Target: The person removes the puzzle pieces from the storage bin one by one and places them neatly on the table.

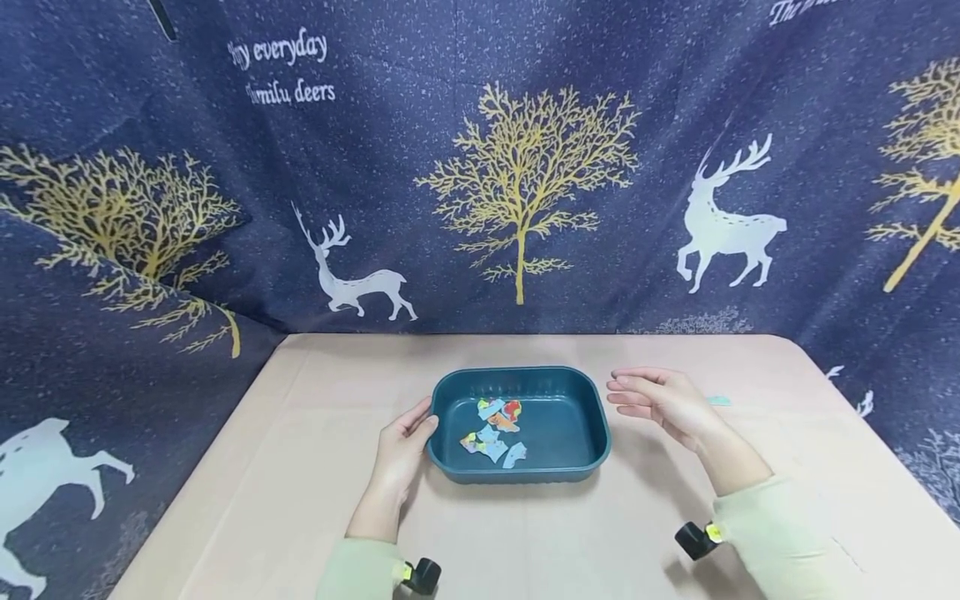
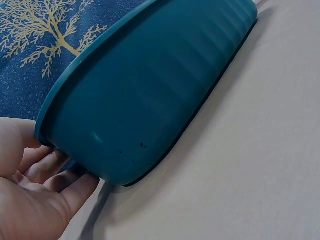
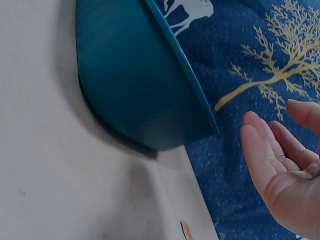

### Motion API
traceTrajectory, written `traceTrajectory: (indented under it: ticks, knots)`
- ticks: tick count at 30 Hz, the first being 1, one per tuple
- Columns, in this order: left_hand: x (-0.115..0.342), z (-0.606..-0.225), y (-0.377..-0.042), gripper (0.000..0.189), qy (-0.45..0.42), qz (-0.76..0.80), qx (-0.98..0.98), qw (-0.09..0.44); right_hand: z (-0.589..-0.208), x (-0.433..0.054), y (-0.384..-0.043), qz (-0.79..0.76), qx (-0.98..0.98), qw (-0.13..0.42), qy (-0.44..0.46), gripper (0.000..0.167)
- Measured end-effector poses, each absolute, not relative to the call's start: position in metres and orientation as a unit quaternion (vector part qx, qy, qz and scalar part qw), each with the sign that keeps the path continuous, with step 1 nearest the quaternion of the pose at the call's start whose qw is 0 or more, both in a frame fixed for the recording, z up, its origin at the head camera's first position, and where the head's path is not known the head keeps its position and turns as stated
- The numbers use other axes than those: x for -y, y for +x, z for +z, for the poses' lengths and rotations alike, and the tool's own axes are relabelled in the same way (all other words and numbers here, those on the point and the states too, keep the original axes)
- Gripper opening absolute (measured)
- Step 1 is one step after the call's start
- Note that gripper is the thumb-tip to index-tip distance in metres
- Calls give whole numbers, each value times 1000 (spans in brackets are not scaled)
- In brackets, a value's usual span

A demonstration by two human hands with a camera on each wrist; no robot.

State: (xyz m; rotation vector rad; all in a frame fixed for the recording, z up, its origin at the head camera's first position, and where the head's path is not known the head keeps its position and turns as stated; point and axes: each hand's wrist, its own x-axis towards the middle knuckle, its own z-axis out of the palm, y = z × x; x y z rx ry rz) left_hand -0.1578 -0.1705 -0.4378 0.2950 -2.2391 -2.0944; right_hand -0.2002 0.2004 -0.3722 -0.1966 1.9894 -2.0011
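A dark teal rectangular plastic tub point(image 1: 555, 477) stands on the table, with several flat, irregular pieces in light blue, orange, red and yellow point(image 1: 492, 450) lying in its left half. My left hand point(image 1: 403, 446) grips the tub's left end, thumb at the rim and fingers against the outer wall. In the left wrist view those fingers point(image 2: 82, 192) meet the tub's side below the rim. My right hand point(image 1: 667, 408) is held beside the tub's right end, apart from it, its fingers loosely extended and holding nothing. The right wrist view shows a gap between that hand point(image 3: 290, 175) and the rim.
A small pale green flat piece point(image 1: 718, 401) lies on the beige table point(image 1: 300, 467) beyond my right wrist. Behind the table hangs a dark blue cloth point(image 1: 450, 150) printed with deer and trees. Each sleeve has a small black camera, one at the left wrist point(image 1: 426, 575).
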Motion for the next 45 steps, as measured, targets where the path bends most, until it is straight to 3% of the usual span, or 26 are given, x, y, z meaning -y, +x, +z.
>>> traceTrajectory:
  ticks: [10, 18, 45]
  knots:
    - [170, -436, -164, 43, 93, -678, 728, 34, -365, -184, -204, -711, -677, 165, -96, 44]
    - [171, -440, -156, 43, 96, -672, 734, 31, -370, -165, -199, -712, -668, 192, -100, 56]
    - [171, -439, -159, 43, 94, -684, 722, 36, -391, -96, -203, -636, -733, 216, -108, 51]
